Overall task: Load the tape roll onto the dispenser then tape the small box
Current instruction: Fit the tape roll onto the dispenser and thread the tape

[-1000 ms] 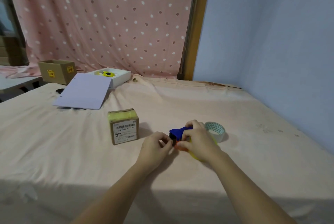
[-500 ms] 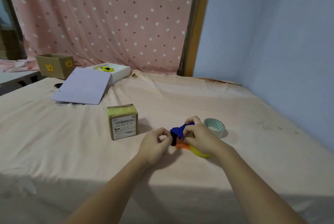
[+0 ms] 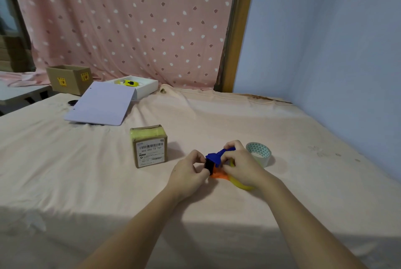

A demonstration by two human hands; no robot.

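Note:
Both hands hold the tape dispenser, a blue, black and orange tool resting on the cloth-covered table. My left hand pinches its black front end. My right hand covers its rear, where a yellow tape roll peeks out below the palm. A second tape roll, pale with a green triangle pattern inside, lies flat just right of my right hand. The small box, brown cardboard with a barcode label and yellowish tape on top, stands to the left of the dispenser.
A white sheet or lid leans on an open white box holding a yellow item at the back left. A brown carton sits behind it. A blue wall borders the table's right side.
The hands and dispenser have lifted slightly off the cloth and tilted, so the orange base and yellow roll show more. The view has shifted a little.

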